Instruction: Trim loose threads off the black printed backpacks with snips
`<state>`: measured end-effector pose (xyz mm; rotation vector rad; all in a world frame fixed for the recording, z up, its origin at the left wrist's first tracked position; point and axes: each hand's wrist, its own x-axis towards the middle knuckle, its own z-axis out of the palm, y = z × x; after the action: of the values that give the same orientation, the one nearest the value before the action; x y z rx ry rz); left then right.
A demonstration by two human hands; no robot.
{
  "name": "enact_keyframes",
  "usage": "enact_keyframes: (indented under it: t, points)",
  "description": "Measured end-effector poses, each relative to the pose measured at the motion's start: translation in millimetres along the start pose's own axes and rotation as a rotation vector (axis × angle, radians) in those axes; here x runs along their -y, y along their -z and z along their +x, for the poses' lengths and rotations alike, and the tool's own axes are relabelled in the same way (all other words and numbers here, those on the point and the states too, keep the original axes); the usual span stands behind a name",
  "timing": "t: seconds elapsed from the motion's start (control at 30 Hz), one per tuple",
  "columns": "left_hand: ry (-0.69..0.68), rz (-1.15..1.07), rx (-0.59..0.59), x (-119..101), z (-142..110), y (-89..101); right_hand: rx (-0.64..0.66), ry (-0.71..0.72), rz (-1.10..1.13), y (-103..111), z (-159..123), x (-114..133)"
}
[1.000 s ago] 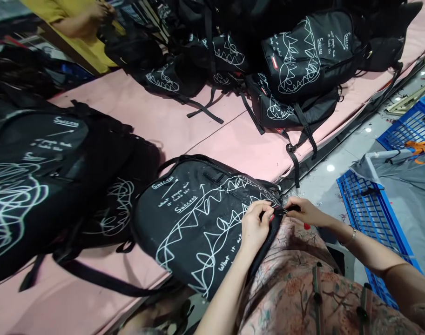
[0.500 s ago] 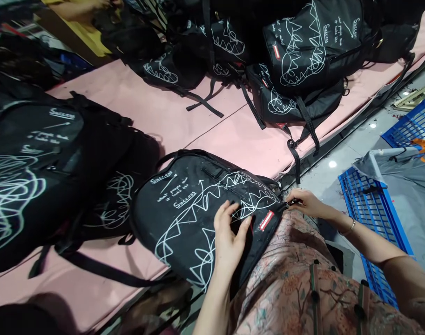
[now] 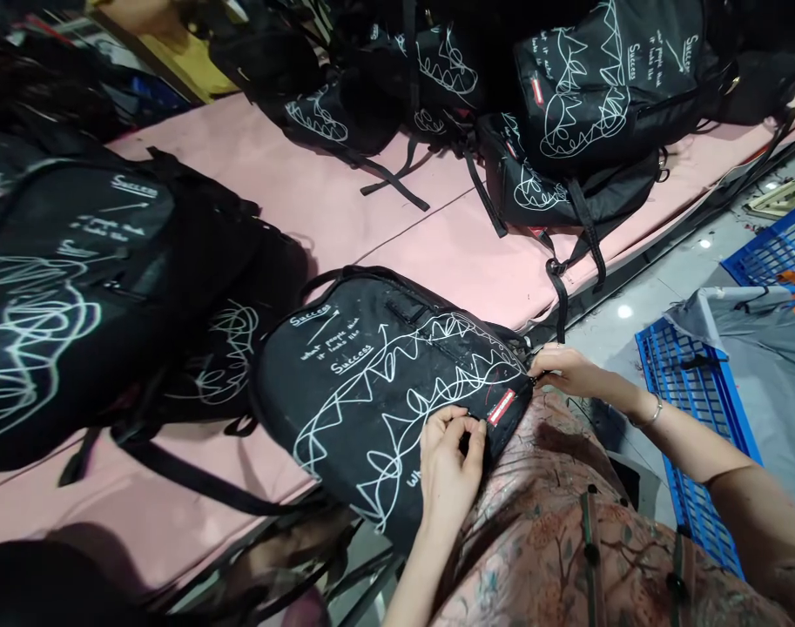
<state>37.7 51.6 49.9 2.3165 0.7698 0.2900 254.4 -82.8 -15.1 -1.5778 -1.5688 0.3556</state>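
Observation:
A black backpack (image 3: 371,383) with white scribble print and the word "Success" lies at the near edge of the pink table (image 3: 436,261), partly on my lap. My left hand (image 3: 450,466) pinches the backpack's front edge beside a small red label (image 3: 502,407). At the backpack's right corner, my right hand (image 3: 557,366) is closed on a small dark part, probably a zipper pull.
More black printed backpacks are piled at the left (image 3: 77,287) and along the far side (image 3: 593,96). Blue plastic crates (image 3: 690,392) and grey fabric (image 3: 763,348) sit on the floor at right. A person in yellow (image 3: 175,52) stands at the far left.
My left hand left the corner zipper, slid left over the front panel, then came down to pinch the near edge by the red label. My right hand stayed at the corner.

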Motion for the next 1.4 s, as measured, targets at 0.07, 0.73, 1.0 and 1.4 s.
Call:
enact_keyframes:
  t: [0.07, 0.73, 1.0, 1.4]
  points:
    - [0.019, -0.017, 0.008, 1.1, -0.1, 0.0, 0.011, 0.004, 0.005, -2.1, 0.5, -1.1]
    - [0.097, -0.071, 0.076, 0.5, 1.2, 3.5, 0.113, 0.024, 0.059, 13.8, 14.5, 10.1]
    - [0.078, -0.069, 0.073, 1.3, 2.5, 3.7, 0.183, 0.032, 0.002, 10.9, 23.7, 18.4]
    - [0.065, -0.053, 0.086, 3.3, 3.9, 2.9, 0.261, 0.110, -0.232, 8.1, 34.7, 46.0]
